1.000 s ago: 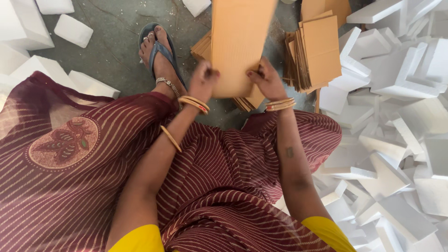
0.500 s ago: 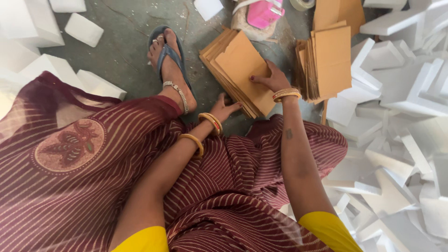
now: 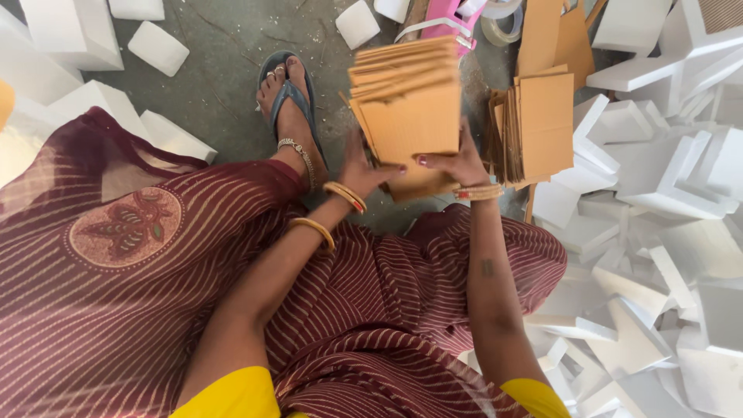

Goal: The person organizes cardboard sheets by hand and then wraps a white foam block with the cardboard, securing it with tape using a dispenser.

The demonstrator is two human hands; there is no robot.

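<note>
Seen from above, seated on a grey concrete floor [image 3: 224,54] in a maroon striped garment [image 3: 139,294]. Both forearms reaching forward from the lap and meeting at a stack of tan cardboard sheets [image 3: 410,108]. Left hand [image 3: 362,172] bent up at the wrist, bangles on the forearm, palm pressed to the left edge of the stack, fingers curled round it with the fingertips [image 3: 393,167] lying on the near face. Right hand [image 3: 457,162] coming in from the right, bangles at the wrist, fingers wrapped over the lower right corner, painted nails pointing left toward the other hand. Both hands clasping the same stack, held between them, fingertips nearly meeting across its lower face. Stack tilted up, its upper sheets fanned a little apart and blurred, its lower edge down between the palms; whether lifted clear of the floor or resting on it, hard to tell. Just right of the right hand, a second pile of cardboard pieces [image 3: 542,124] standing on edge. Left of the stack, a foot in a blue sandal [image 3: 290,93], with an anklet. Far right and along the top left, heaps of white foam blocks [image 3: 665,170]. Above the stack, a pink object [image 3: 449,15] and a roll of tape [image 3: 501,23].
</note>
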